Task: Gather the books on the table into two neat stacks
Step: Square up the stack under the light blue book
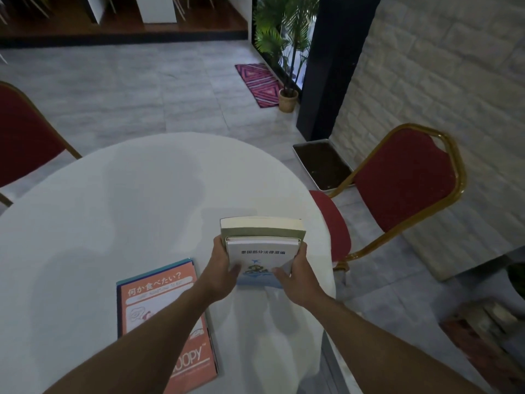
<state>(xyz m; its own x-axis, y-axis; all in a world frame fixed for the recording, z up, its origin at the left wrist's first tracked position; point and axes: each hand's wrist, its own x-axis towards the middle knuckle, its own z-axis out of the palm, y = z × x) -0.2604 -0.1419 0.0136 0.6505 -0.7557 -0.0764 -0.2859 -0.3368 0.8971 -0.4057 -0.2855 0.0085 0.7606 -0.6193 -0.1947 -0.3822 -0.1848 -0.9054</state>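
A small stack of books sits near the right edge of the round white table [136, 200]. Its top book is white [262, 255] with dark characters and a blue drawing; a thicker olive-green book [261, 226] lies underneath and sticks out at the far side. My left hand [220, 270] grips the stack's left side, thumb on the white cover. My right hand [297, 275] grips its right side. To the left, an orange book [159, 297] tops a second pile, with a blue cover edge showing beneath it; my left forearm crosses over it.
A red chair with a gold frame [403, 180] stands close to the table's right edge. Another red chair [25, 137] is at the far left. A tray of soil [322, 164], a potted plant [288, 99] and a patterned mat [260, 83] are on the floor beyond.
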